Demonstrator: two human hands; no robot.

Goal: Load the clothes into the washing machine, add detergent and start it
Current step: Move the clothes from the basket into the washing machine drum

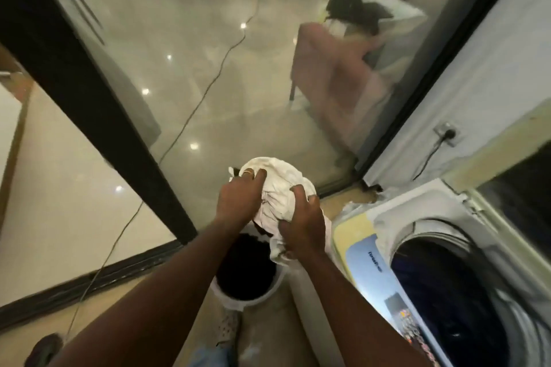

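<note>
Here both hands [238, 197] [302, 223] clutch crumpled white cloth [280, 185] above round bucket [253, 298].

Tan floor [176, 286], white bucket [238, 303] of dark clothes [244, 265] on it, washing machine [417, 214] beside

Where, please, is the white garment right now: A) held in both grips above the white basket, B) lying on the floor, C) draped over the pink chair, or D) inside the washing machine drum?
A: the left grip and the right grip both clutch the white garment above the white basket, beside the open washing machine.
</note>
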